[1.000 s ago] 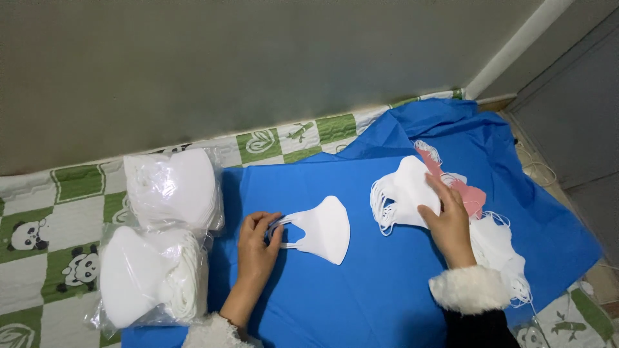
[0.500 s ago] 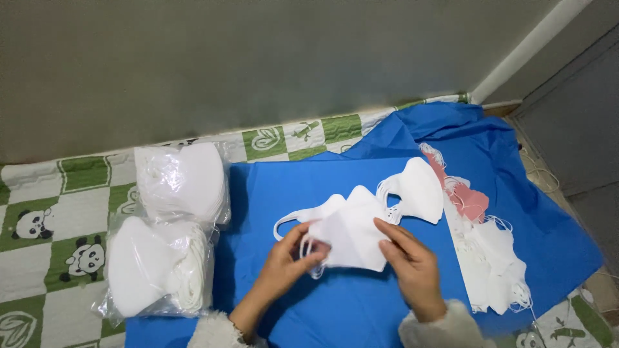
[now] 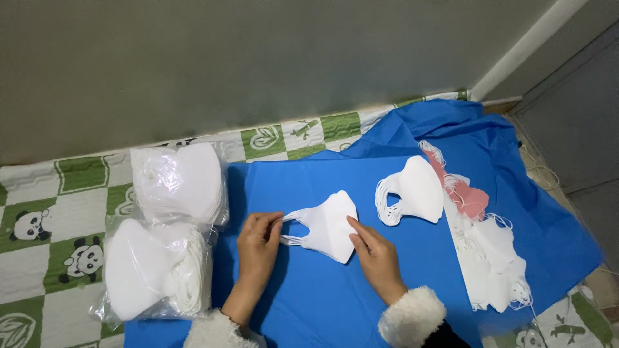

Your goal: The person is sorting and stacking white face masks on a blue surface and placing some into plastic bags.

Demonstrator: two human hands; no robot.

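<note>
Seen from above, on a blue cloth spread over a green-and-white checked mat with pandas, along a grey wall.

Near the cloth's middle, a small stack of white face masks, lying flat, ear loops pointing toward the cloth's left edge. Left hand palm down, fingers curled, thumb and fingertips pinching the ear loops at the stack's left end. Right hand mostly open, fingers stretched out and pressing on the stack's lower right edge, gripping nothing; fluffy white cuff at the wrist.

Just right of the stack, apart from it, a thicker pile of white masks with loops bunched at its left. Toward the cloth's right edge, a loose row of more white masks, a few pink masks at its far end.

At the cloth's left edge, two clear plastic bags packed with white masks: far bag, near bag, touching each other, partly on the mat.
</note>
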